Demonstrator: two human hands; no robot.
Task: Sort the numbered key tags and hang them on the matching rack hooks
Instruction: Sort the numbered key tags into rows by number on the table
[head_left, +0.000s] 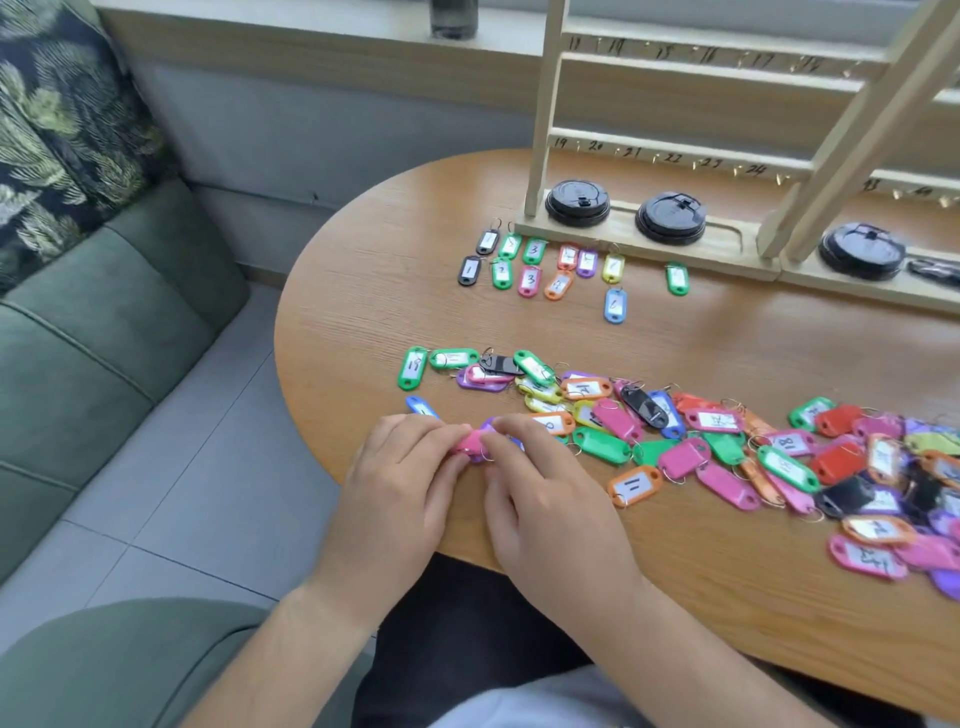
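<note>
Left hand (400, 467) and right hand (550, 483) pinch one pink key tag (467, 444) at the near edge of the table (675, 597), both curled round it, mid-sort by the look: next, read its number and place it among the far sorted rows (535, 265).

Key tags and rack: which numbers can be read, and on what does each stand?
"19 20 21 22 23 24": lower rack rail.
"11": orange tag.
"1": black tag.
"3": green tag.
Upper rail, most of the pile: too blurred.
Pink tag in the fingers: label hidden.
</note>
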